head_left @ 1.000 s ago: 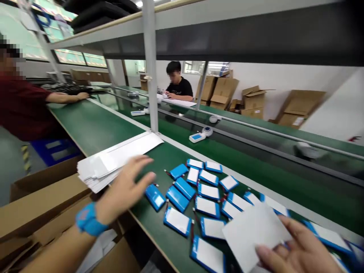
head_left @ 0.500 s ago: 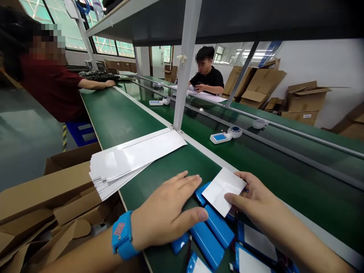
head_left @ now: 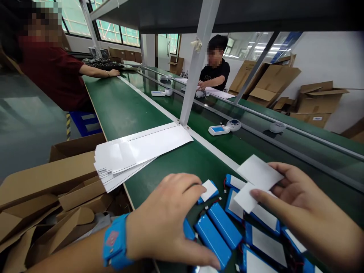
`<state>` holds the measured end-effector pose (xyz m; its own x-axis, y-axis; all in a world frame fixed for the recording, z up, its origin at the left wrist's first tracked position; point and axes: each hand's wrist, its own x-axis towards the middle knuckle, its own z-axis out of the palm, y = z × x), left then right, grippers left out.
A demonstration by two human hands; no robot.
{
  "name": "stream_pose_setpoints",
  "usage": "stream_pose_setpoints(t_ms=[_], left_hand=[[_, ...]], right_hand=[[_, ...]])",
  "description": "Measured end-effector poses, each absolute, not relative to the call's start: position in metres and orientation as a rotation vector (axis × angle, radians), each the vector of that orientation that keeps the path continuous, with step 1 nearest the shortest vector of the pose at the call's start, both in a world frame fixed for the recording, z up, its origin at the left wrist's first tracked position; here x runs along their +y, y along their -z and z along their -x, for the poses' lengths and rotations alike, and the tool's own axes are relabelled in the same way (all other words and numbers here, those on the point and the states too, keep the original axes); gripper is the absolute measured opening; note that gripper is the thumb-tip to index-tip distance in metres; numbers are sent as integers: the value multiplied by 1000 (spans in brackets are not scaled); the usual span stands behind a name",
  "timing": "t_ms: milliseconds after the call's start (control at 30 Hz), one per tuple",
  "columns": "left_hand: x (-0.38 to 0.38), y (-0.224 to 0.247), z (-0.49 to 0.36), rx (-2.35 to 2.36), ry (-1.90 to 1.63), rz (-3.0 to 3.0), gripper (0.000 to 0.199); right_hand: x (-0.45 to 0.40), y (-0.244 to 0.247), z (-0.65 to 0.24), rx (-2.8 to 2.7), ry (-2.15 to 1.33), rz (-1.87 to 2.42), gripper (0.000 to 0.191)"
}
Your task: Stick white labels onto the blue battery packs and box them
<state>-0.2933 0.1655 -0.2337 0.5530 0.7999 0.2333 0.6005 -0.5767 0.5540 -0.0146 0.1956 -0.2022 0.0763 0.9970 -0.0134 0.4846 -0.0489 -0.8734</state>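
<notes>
Head view: we're pinching thin white squares in our right hand, above blue battery packs.
Left hand: we're holding it open, fingertips at a white-topped pack; contact unclear.
Squares' feel: seeming light, bendable; edges are suiting our pinch.
Packs' feel: looking slick, firm; we're favouring the long sides.
Green bench: looking smooth, carrying white sheets.
Room: we're sharing it with two co-workers; cartons are standing behind.

A white post is rising from the worktop, blocking a straight reach across; a shelf is hanging overhead. White sheets are covering one stretch, with bare green surface running beyond them and between them and the left hand. Blue packs are crowding the near right.
</notes>
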Motion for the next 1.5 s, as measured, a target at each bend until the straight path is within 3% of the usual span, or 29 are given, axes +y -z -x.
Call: stream_pose_setpoints(t_ms=[100,167,267,333,467,533,767,933,967,1033,1100,1167,1367,1500], left_hand=[[143,245,303,1434,-729,-2276,98],[130,254,309,1482,-743,-2219,91],[118,263,321,1454,-760,-2165,105],[111,266,330,1488,-872,-2122,105],[95,269,341,1433,-1296,-2167,45],[89,271,340,1335,-1337,-2298,27],[91,281,323,1364,-1134,-2551,34],[96,282,320,1363,-1160,-2571,31],[96,282,320,1369,-1121,-2571,34],[94,280,318,1388,-1093,-2542,40],[92,278,314,1384,-1171,-2501,44],[89,276,307,1341,-1217,-2464,44],[94,281,277,1228,-1297,-2435,54],[100,278,266,1255,-1039,-2628,31]], right_hand=[[184,203,43,-1524,-1149,1530,71],[178,208,65,-1596,-1326,1426,59],[175,214,93,-1716,-1537,1262,39],[175,218,107,-1783,-1598,1204,39],[177,222,122,-1857,-1670,1145,50],[176,225,123,-1909,-1693,1140,52],[173,239,130,-2300,-1176,1016,50],[188,223,123,-2421,-246,879,40],[192,216,116,-2351,-237,989,30],[198,203,101,-2268,-575,1276,19],[200,194,86,-2300,-1036,1437,35],[197,191,74,-2386,-1272,1428,38],[188,202,70,-2427,-1212,1357,25],[181,210,74,-2505,-1077,1355,27]])
